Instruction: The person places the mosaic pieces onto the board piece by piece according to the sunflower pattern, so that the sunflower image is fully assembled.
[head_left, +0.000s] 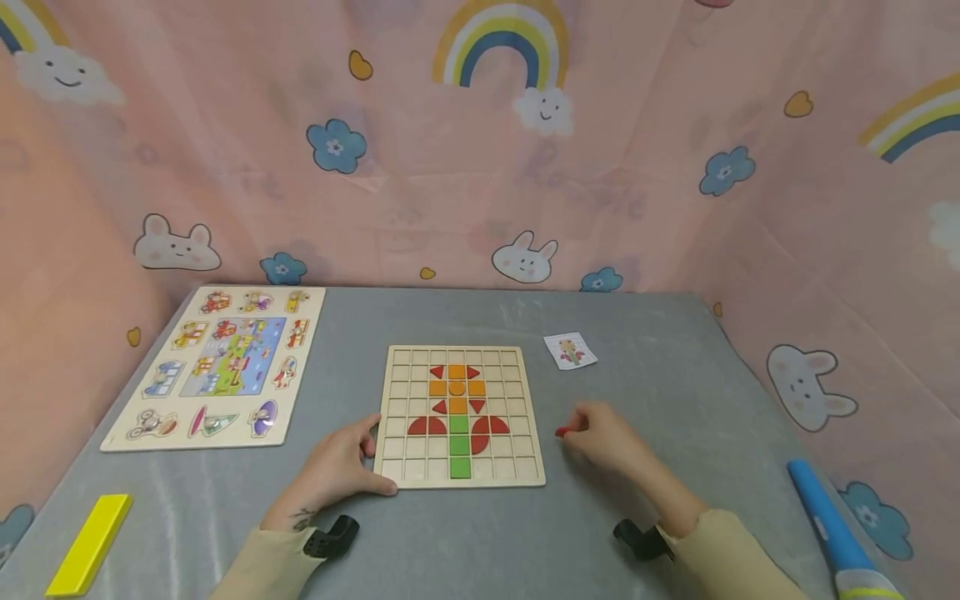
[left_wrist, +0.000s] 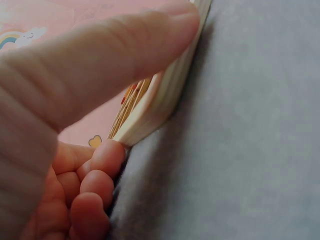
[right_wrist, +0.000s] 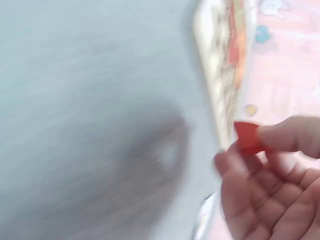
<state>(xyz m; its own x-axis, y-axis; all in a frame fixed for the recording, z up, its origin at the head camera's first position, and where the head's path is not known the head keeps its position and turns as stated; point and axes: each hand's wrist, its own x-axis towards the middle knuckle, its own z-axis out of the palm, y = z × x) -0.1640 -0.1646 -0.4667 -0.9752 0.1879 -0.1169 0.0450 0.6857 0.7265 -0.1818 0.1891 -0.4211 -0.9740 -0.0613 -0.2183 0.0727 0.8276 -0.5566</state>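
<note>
A wooden grid board [head_left: 420,473] lies on the table, with red, orange and green pieces forming a flower-like pattern. My left hand [head_left: 341,462] holds its near left corner, thumb [left_wrist: 150,42] along the near edge and curled fingers [left_wrist: 97,187] at the left edge. Off the board's right side, my right hand [head_left: 609,437] pinches a small red piece [right_wrist: 248,137] between thumb and fingers. In the right wrist view that piece shows a pointed corner; the fingers cover part of it. A green column [head_left: 460,446] runs down to the board's near row, flanked by red quarter-circle pieces [head_left: 480,443].
Behind my right hand lies a small picture card [head_left: 570,351] with a similar pattern. A picture puzzle board [head_left: 168,417] is at the back left, a yellow bar [head_left: 90,546] at the front left. A blue tube-like object [head_left: 828,521] lies along the right edge.
</note>
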